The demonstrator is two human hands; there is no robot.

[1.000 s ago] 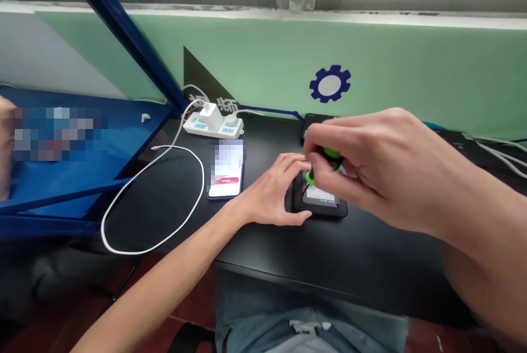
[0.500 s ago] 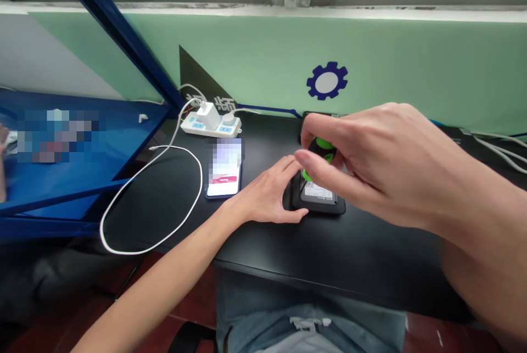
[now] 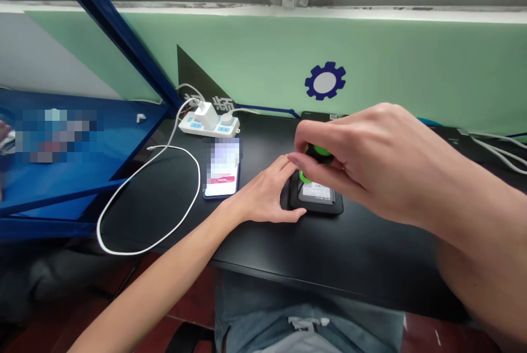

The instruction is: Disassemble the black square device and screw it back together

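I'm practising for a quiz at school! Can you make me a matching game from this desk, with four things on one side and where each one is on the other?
Things:
1. white charger
2. white cable
3. smartphone
4. green-and-black tool

Places:
A. lying screen-up near the left hand
B. pinched in the fingers of the right hand
C. plugged into the power strip
D. lying in a big loop on the black desk

Right pairs: 1-C, 2-D, 3-A, 4-B
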